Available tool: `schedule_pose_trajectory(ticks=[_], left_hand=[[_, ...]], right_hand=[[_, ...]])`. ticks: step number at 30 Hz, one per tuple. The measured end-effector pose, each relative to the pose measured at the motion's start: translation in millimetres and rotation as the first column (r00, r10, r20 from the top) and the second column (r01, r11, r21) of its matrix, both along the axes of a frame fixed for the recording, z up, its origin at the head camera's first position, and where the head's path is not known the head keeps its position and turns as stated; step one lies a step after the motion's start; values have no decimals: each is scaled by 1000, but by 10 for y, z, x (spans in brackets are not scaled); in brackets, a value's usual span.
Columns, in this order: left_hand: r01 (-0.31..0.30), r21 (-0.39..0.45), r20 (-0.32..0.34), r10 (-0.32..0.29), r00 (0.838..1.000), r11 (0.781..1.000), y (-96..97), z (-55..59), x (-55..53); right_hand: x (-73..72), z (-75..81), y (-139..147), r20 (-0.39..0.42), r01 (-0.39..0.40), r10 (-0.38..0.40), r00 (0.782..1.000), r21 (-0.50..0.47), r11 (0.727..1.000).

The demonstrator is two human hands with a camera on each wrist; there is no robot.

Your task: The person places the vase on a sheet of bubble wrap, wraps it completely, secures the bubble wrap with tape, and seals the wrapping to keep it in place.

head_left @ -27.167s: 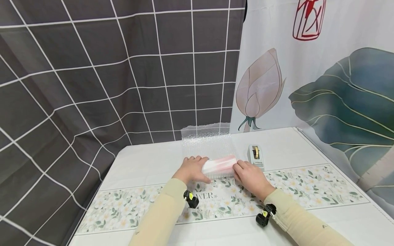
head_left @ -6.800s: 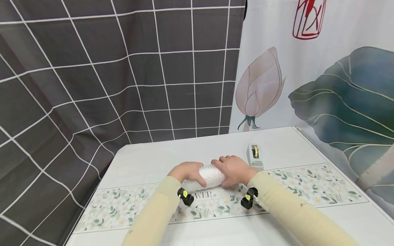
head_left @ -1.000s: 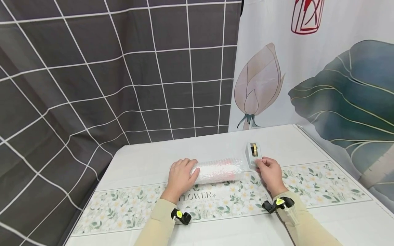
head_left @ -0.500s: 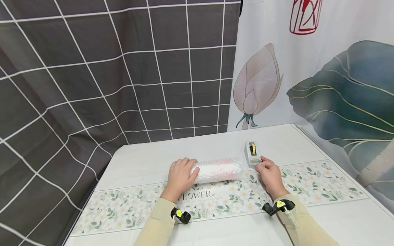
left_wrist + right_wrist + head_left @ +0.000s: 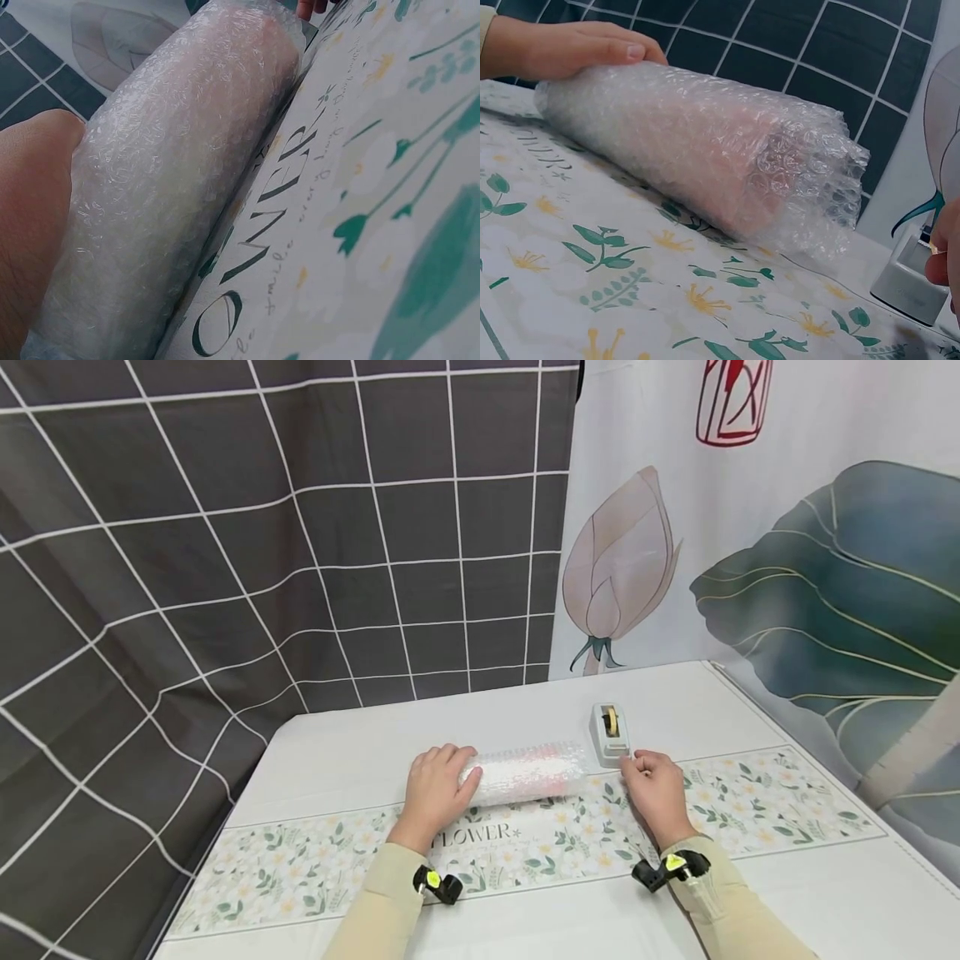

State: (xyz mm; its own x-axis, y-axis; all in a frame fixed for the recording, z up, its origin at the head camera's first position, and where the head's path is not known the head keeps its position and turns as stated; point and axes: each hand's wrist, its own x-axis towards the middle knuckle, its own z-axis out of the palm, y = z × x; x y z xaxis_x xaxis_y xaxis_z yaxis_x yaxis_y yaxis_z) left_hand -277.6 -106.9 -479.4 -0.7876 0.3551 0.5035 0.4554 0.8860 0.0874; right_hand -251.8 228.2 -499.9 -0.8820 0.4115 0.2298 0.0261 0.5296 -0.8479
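A pink-and-white cylinder rolled in bubble wrap (image 5: 528, 774) lies across the table. My left hand (image 5: 435, 795) holds its left end, thumb on the near side, fingers over the top. In the right wrist view, a loose, see-through fold of bubble wrap (image 5: 810, 169) sticks out past the roll's right end. My right hand (image 5: 658, 795) is at the front of a pale tape dispenser (image 5: 598, 731) with a yellow tape core, thumb and forefinger pinched together at its cutting edge. The tape between those fingertips is too clear and thin to make out.
A white cloth with a floral band (image 5: 315, 868) covers the table (image 5: 360, 718). Behind hang a dark grid curtain (image 5: 420, 568) and a white curtain printed with a flower bud (image 5: 618, 568). The dispenser stands just right of the roll.
Earlier, both hands rolled the cylinder up in the bubble wrap sheet. Over the last second my right fingertips have drawn slightly back from the dispenser's front; the left hand keeps its place.
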Motion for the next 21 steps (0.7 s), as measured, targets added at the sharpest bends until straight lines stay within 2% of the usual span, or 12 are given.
schedule_pose_trajectory(ticks=[6, 12, 17, 21], left_hand=[[-7, -6, 14, 7, 1000, 1000, -3, -4, -8], [-16, -10, 24, 16, 1000, 1000, -2, 0, -6], [-20, -4, 31, 20, 999, 1000, 3, 12, 0], [-17, -3, 33, 18, 999, 1000, 2, 11, 0]], right_hand=[[-28, -66, 4, -49, 40, -35, 998, 117, 992], [-51, -112, 6, -85, 48, -25, 996, 280, 959], [-45, -89, 21, -51, 25, -9, 999, 312, 950], [-38, -73, 36, 24, -9, 1, 1000, 337, 942]])
